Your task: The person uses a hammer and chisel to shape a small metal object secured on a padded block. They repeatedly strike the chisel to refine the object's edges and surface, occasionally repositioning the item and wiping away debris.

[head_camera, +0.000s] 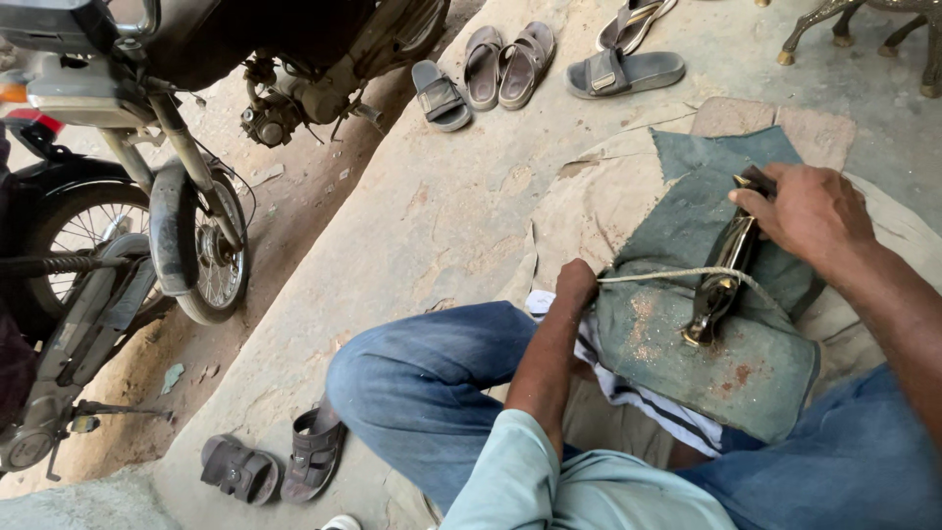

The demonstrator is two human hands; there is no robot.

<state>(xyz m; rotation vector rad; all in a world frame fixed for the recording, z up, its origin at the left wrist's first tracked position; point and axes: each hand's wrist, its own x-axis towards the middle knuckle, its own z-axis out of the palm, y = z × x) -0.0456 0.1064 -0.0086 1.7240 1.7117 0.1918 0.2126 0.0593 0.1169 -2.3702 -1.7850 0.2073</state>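
While the cord (677, 275) is pulled taut by the closed left hand (577, 285), the brass piece (724, 280) – right of centre – is best kept clamped by the right hand (810, 211).

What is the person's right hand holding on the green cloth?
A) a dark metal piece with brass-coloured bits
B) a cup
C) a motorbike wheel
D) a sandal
A: the right hand grips the top end of a dark metal piece with brass-coloured bits, which lies on the green cloth with a cord running across it to the left hand.
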